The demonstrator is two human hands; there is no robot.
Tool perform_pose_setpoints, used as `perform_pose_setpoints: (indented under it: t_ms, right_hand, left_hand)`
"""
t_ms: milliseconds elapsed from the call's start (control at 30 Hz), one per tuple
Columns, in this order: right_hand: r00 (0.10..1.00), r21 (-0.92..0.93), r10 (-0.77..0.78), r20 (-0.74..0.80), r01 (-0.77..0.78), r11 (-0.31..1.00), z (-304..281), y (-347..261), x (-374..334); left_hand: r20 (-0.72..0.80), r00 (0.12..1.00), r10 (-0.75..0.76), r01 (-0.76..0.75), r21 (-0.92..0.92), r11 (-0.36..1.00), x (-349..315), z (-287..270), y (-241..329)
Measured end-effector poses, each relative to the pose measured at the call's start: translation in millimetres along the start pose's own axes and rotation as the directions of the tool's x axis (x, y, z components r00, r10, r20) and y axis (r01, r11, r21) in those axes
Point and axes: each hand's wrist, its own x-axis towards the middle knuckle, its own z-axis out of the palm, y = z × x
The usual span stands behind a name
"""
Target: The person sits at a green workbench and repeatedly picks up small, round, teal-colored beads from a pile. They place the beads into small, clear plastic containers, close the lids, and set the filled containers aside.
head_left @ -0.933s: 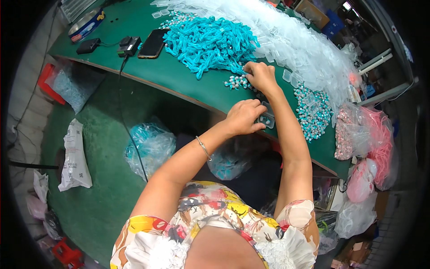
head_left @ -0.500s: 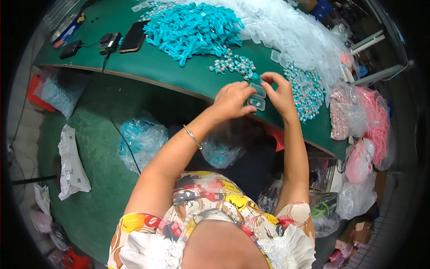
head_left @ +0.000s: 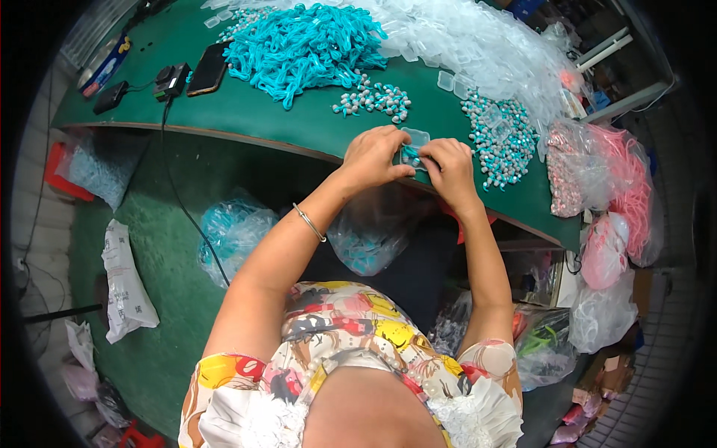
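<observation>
A small clear plastic box with its lid up lies at the table's near edge, between my hands. My left hand is curled round the box's left side, thumb at the front. Teal pieces show inside the box. My right hand is closed, its fingertips pinched down into the box at the teal pieces; the fingers partly hide what they hold. Just beyond lies a small heap of grey-and-teal pieces. A larger heap of the same pieces spreads to the right of my right hand.
A pile of teal cord-like loops and many clear boxes cover the green table's far side. A phone and a small black device with a cable lie left. Bags of pink cords stand right. Filled bags sit below.
My right hand has come down to the box's lower part, bringing the teal piece from above the lid into it. My left hand has shifted slightly left and holds the box's side.
</observation>
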Motion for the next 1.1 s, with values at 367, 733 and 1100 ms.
perform_pose_setpoints:
  t_ms: [367,733,1100]
  right_hand:
    - [0.979,0.078,0.188,0.082,-0.194,0.978,3.6,36.0,18.1]
    - [0.998,0.378,0.003,0.064,-0.027,0.925,-7.6,15.8,4.5]
    - [0.988,0.469,0.139,0.068,-0.154,0.87,9.9,-1.9,-8.4]
  left_hand:
    - [-0.011,1.0,0.021,-0.021,-0.003,1.0,0.4,1.4,0.8]
    - [-0.024,0.997,0.073,-0.072,0.035,0.997,-3.5,0.8,1.6]
    - [0.015,0.994,0.109,-0.109,0.004,0.994,-4.1,-0.7,-5.6]
